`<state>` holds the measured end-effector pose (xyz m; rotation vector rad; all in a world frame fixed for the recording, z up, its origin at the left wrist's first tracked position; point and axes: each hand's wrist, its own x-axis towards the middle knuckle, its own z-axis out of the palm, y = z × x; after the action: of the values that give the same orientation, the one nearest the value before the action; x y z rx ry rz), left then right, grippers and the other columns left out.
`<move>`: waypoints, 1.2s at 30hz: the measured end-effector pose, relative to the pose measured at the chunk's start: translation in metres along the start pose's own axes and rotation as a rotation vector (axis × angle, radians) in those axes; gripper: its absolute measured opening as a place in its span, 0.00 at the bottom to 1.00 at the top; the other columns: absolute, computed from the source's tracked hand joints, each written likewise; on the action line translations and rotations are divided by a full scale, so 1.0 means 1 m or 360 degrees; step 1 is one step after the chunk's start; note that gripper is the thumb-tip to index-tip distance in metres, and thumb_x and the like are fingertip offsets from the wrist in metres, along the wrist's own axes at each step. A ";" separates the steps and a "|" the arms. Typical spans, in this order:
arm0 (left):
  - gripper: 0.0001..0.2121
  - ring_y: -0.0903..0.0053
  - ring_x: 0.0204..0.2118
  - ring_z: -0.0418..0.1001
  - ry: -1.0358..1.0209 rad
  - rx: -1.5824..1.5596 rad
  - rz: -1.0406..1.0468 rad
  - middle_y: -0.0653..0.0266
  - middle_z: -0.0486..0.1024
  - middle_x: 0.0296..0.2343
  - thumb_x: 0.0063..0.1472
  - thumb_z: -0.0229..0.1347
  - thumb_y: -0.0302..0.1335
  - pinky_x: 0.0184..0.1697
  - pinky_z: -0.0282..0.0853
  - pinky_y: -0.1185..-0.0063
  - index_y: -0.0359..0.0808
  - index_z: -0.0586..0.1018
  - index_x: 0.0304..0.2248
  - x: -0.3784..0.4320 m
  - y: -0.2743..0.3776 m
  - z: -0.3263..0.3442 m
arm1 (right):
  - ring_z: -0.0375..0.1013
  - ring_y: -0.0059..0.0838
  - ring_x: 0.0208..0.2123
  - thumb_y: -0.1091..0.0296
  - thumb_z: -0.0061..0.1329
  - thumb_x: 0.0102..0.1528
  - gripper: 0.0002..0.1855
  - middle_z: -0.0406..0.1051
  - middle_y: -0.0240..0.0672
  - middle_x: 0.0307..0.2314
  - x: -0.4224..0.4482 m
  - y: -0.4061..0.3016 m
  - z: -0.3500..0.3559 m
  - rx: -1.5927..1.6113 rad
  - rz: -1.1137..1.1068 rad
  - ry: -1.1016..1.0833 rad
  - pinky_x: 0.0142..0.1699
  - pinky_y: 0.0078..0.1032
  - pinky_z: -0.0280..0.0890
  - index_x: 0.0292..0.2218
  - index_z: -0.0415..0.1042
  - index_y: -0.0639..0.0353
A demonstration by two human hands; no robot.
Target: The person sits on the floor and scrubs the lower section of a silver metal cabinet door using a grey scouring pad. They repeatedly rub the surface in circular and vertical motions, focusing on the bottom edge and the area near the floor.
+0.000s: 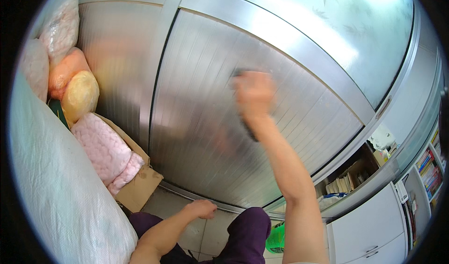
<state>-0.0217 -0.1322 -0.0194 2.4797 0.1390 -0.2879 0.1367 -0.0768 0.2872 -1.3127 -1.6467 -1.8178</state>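
My right hand (257,90) is stretched out against the ribbed metal lower panel (203,88) of a sliding door. It is blurred by motion and closed on a dark object (241,71), possibly a cloth, too smeared to name exactly. Part of something dark also shows beneath my wrist. Low in the view, my left hand (203,209) hangs between my knees above the floor tiles, fingers curled in, with nothing visible in it. Above the ribbed panel, the door carries a frosted glass pane (336,36) in an aluminium frame (280,46).
At left, a large white woven sack (66,172) stands beside a cardboard box (140,190) with a pink quilted fabric bundle (101,144). Plastic-wrapped bundles (79,85) are piled behind. A green bucket (276,238), a white cabinet (368,225) and bookshelves (429,172) are at right.
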 end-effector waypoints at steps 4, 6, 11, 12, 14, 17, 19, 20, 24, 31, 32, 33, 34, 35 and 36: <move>0.14 0.58 0.44 0.70 0.0077 0.0171 -0.0099 0.52 0.73 0.38 0.52 0.50 0.29 0.45 0.66 0.65 0.35 0.74 0.39 -0.010 -0.009 -0.012 | 0.67 0.41 0.33 0.67 0.48 0.41 0.06 0.67 0.36 0.25 0.008 -0.028 0.008 0.0263 -0.0472 -0.0246 0.39 0.39 0.63 0.25 0.70 0.56; 0.15 0.58 0.45 0.69 0.0185 0.0150 -0.0080 0.52 0.72 0.40 0.54 0.49 0.30 0.46 0.66 0.65 0.37 0.74 0.42 -0.016 -0.010 -0.017 | 0.67 0.37 0.29 0.73 0.48 0.40 0.06 0.67 0.35 0.24 0.026 0.016 -0.009 0.0252 -0.0204 0.0009 0.37 0.33 0.63 0.26 0.71 0.54; 0.14 0.57 0.44 0.70 -0.0031 0.0180 -0.0046 0.52 0.72 0.39 0.54 0.49 0.31 0.46 0.66 0.64 0.35 0.74 0.40 0.001 -0.004 -0.004 | 0.65 0.35 0.29 0.75 0.48 0.38 0.08 0.67 0.33 0.25 0.017 0.038 -0.030 0.0086 -0.0165 0.0031 0.33 0.30 0.62 0.26 0.71 0.54; 0.15 0.57 0.44 0.70 -0.0103 0.0232 -0.0111 0.52 0.72 0.39 0.54 0.49 0.31 0.46 0.66 0.64 0.35 0.74 0.41 0.002 -0.003 -0.003 | 0.65 0.35 0.29 0.75 0.47 0.39 0.06 0.65 0.33 0.24 0.008 0.021 -0.026 0.0103 -0.0442 -0.0064 0.34 0.29 0.62 0.24 0.70 0.53; 0.15 0.57 0.45 0.69 -0.0033 0.0137 -0.0083 0.52 0.72 0.40 0.55 0.49 0.32 0.46 0.66 0.64 0.36 0.74 0.42 -0.002 -0.008 -0.005 | 0.65 0.34 0.28 0.75 0.47 0.39 0.05 0.64 0.33 0.23 0.023 0.033 -0.026 0.0054 -0.0272 -0.0050 0.33 0.29 0.62 0.23 0.69 0.53; 0.14 0.58 0.45 0.70 -0.0006 0.0123 -0.0046 0.52 0.72 0.39 0.53 0.50 0.28 0.46 0.66 0.64 0.35 0.74 0.40 -0.005 0.001 -0.008 | 0.65 0.32 0.26 0.73 0.47 0.39 0.03 0.64 0.32 0.23 0.049 0.055 -0.038 -0.0059 -0.0208 0.0043 0.30 0.28 0.60 0.20 0.67 0.53; 0.13 0.58 0.45 0.70 -0.0018 0.0169 -0.0069 0.52 0.73 0.39 0.52 0.51 0.27 0.46 0.66 0.64 0.34 0.74 0.39 -0.006 0.001 -0.011 | 0.64 0.31 0.25 0.73 0.48 0.39 0.03 0.64 0.31 0.22 0.032 0.039 -0.024 -0.0038 -0.0471 0.0040 0.28 0.28 0.58 0.19 0.67 0.53; 0.13 0.58 0.45 0.70 -0.0042 0.0191 -0.0100 0.52 0.73 0.39 0.53 0.51 0.28 0.46 0.66 0.64 0.34 0.74 0.39 -0.009 -0.004 -0.009 | 0.65 0.33 0.26 0.75 0.50 0.38 0.06 0.66 0.31 0.22 0.016 0.026 -0.029 0.0026 -0.0620 -0.0260 0.28 0.29 0.59 0.24 0.72 0.55; 0.12 0.58 0.44 0.70 0.0045 0.0145 0.0025 0.51 0.73 0.39 0.54 0.50 0.29 0.45 0.67 0.64 0.34 0.74 0.38 -0.010 0.000 -0.009 | 0.65 0.31 0.26 0.76 0.48 0.39 0.06 0.63 0.29 0.21 0.062 0.062 -0.044 -0.0189 -0.0153 -0.0010 0.28 0.27 0.59 0.23 0.71 0.54; 0.13 0.58 0.44 0.71 0.0015 0.0155 -0.0072 0.50 0.73 0.38 0.53 0.49 0.28 0.45 0.67 0.65 0.34 0.74 0.38 -0.006 -0.002 0.001 | 0.63 0.29 0.26 0.72 0.46 0.40 0.03 0.62 0.30 0.21 0.060 0.054 -0.033 -0.0178 -0.0158 0.0028 0.28 0.26 0.57 0.19 0.66 0.53; 0.13 0.58 0.43 0.71 0.0042 0.0133 -0.0015 0.50 0.73 0.38 0.53 0.49 0.28 0.45 0.67 0.65 0.34 0.74 0.38 -0.004 -0.001 0.001 | 0.63 0.29 0.26 0.72 0.46 0.40 0.03 0.61 0.30 0.20 0.064 0.049 -0.042 -0.0187 -0.0064 0.0192 0.28 0.26 0.57 0.18 0.65 0.53; 0.13 0.58 0.43 0.71 0.0080 0.0127 0.0032 0.50 0.73 0.38 0.53 0.49 0.28 0.45 0.67 0.65 0.33 0.74 0.38 -0.003 0.000 -0.002 | 0.63 0.29 0.26 0.72 0.47 0.40 0.03 0.62 0.30 0.20 0.052 0.046 -0.040 -0.0154 -0.0274 0.0091 0.27 0.26 0.57 0.18 0.66 0.53; 0.13 0.58 0.43 0.71 0.0030 0.0175 -0.0027 0.50 0.73 0.38 0.53 0.49 0.28 0.45 0.67 0.65 0.33 0.74 0.38 -0.008 -0.001 -0.004 | 0.63 0.29 0.26 0.73 0.47 0.39 0.03 0.62 0.30 0.20 0.030 0.037 -0.028 -0.0092 -0.0472 0.0008 0.27 0.26 0.57 0.19 0.66 0.53; 0.13 0.58 0.43 0.71 -0.0011 0.0224 -0.0088 0.50 0.73 0.38 0.53 0.49 0.28 0.46 0.66 0.65 0.33 0.74 0.38 -0.014 -0.001 -0.009 | 0.63 0.29 0.25 0.73 0.47 0.39 0.03 0.62 0.30 0.20 0.020 0.031 -0.019 -0.0034 -0.0676 -0.0065 0.27 0.26 0.56 0.19 0.66 0.54; 0.13 0.58 0.44 0.71 -0.0048 0.0260 -0.0128 0.51 0.73 0.38 0.53 0.48 0.28 0.46 0.66 0.64 0.33 0.74 0.38 -0.016 0.002 -0.013 | 0.63 0.31 0.25 0.75 0.47 0.38 0.04 0.63 0.31 0.21 0.026 0.033 -0.024 0.0027 -0.0706 -0.0096 0.27 0.26 0.57 0.20 0.67 0.54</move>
<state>-0.0343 -0.1267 -0.0049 2.6342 0.2104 -0.3844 0.1400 -0.0991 0.3302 -1.0625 -2.1122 -2.0093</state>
